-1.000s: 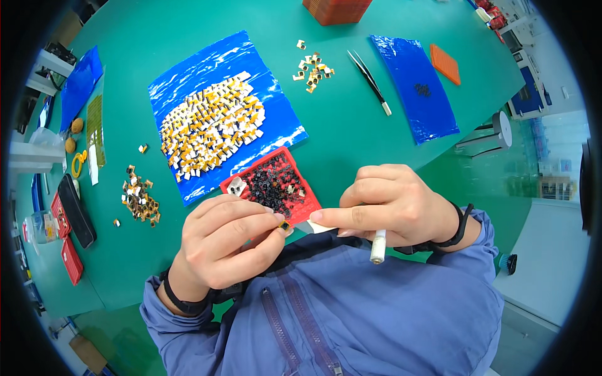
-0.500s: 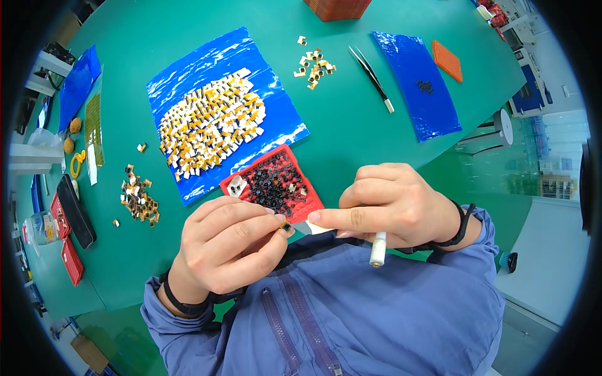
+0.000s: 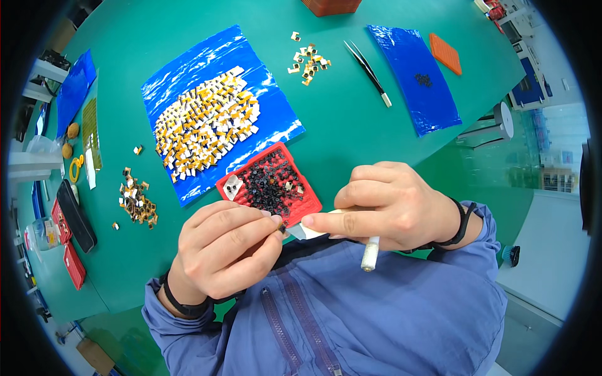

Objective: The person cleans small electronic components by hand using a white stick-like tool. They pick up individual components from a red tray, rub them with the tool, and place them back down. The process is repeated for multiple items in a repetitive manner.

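My left hand [image 3: 229,250] is closed, thumb and fingertips pinching a tiny dark part [image 3: 282,229] that they mostly cover. Close beside it, my right hand [image 3: 392,203] wraps round a tool with a white cylindrical handle [image 3: 370,255], whose end sticks out below the palm. A pale, paper-like piece [image 3: 312,230] also shows at the right thumb and index finger, reaching toward the left fingertips. Just beyond both hands lies a red tray [image 3: 308,205] of small black ring-like parts [image 3: 269,185], with a white scrap [image 3: 232,185] in its left corner.
A blue sheet [image 3: 207,53] bears many white-and-gold parts [image 3: 210,122]. Loose parts lie beyond it [image 3: 307,62] and in a left-hand pile [image 3: 138,200]. Tweezers [image 3: 369,75], a narrower blue sheet [image 3: 433,106] and an orange tray [image 3: 446,53] are at far right; a black case [image 3: 76,215] is left.
The yellow on the part in my left fingertips no longer shows; only a dark bit does. The white handle has swung slightly left and down. Both hands stay close together.
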A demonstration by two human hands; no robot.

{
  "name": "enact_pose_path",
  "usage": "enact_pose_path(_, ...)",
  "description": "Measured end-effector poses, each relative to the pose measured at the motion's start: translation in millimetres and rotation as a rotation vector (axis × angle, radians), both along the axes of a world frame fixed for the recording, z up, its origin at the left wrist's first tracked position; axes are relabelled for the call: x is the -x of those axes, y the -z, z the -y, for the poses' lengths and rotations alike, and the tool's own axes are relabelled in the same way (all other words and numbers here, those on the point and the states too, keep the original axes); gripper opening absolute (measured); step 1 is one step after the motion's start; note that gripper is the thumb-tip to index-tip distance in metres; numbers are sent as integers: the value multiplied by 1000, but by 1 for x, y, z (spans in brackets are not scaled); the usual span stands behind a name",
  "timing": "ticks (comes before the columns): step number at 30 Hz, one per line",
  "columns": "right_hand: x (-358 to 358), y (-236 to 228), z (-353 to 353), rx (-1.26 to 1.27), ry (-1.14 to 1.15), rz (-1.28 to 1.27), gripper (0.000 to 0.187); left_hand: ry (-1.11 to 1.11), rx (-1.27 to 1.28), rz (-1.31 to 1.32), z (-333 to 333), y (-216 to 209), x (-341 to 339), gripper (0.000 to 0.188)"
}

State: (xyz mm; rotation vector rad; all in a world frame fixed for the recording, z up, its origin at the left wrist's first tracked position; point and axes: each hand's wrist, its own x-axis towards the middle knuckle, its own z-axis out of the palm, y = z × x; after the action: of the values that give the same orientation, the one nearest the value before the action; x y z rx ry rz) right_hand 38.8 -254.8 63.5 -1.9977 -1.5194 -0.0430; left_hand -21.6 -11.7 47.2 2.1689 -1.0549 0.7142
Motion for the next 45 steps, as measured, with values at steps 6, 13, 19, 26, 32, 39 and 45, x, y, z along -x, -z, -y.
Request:
enact_pose_path(6, 1, 2, 0, 19, 14, 53, 33, 15, -29, -2, -1, -1, -1, 14)
enact_pose_path(13, 2, 3, 2, 15, -1, 33, 39, 50, 18, -58, -1, 0, -1, 14)
enact_pose_path(19, 0, 6, 2, -19, -15, 54, 36, 78, 87, -114, -2, 3, 0, 13)
enact_pose_path(26, 3, 7, 2, -45, -6, 63, 32, 138, 174, -220, -5, 9, 1, 13)
enact_pose_path(32, 2, 7, 1, -55, 10, 143, 31, 179, 268, -313, -4, 11, 1, 15)
enact_pose_path(39, 2, 10, 0, -104, -1, 175, 31, 241, 367, -411, -3, 10, -1, 15)
enact_pose_path(45, 2, 8, -2, -128, -13, 174, 29, 328, 499, -511, -3, 14, -2, 15)
